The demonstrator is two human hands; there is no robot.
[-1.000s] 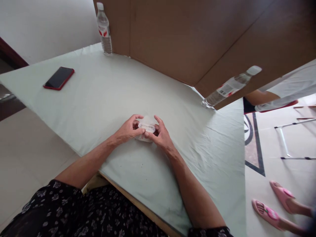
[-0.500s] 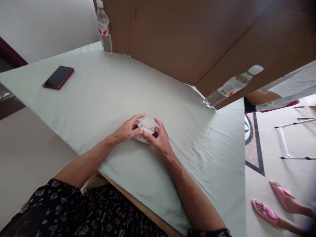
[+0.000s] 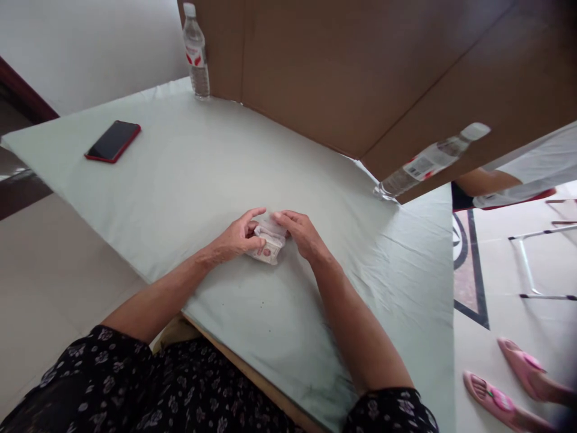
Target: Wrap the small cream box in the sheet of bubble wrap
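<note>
A small soft packet point(image 3: 269, 251), which looks like a tissue pack, lies at the middle of the near side of the table. Its wrapper is white with reddish print, and the folded white top faces away from me. My left hand point(image 3: 238, 236) holds its left side, thumb on the printed face and index finger stretched out above. At the far end, the thumb and fingers of my right hand point(image 3: 303, 231) pinch the thin, see-through flap point(image 3: 270, 221) of the wrapper. The right fingertips partly cover that flap.
A pale green cloth point(image 3: 193, 168) covers the table. On it are a red-cased phone point(image 3: 113, 142) at left, an upright water bottle point(image 3: 196, 57) and another bottle point(image 3: 428, 161) by a large brown cardboard panel point(image 3: 306, 72). Another person's feet in pink slippers point(image 3: 491, 397) show at right.
My right hand has moved from the packet's right side up to its far end and now pinches the flap. More of the printed face shows. My left hand keeps its hold.
</note>
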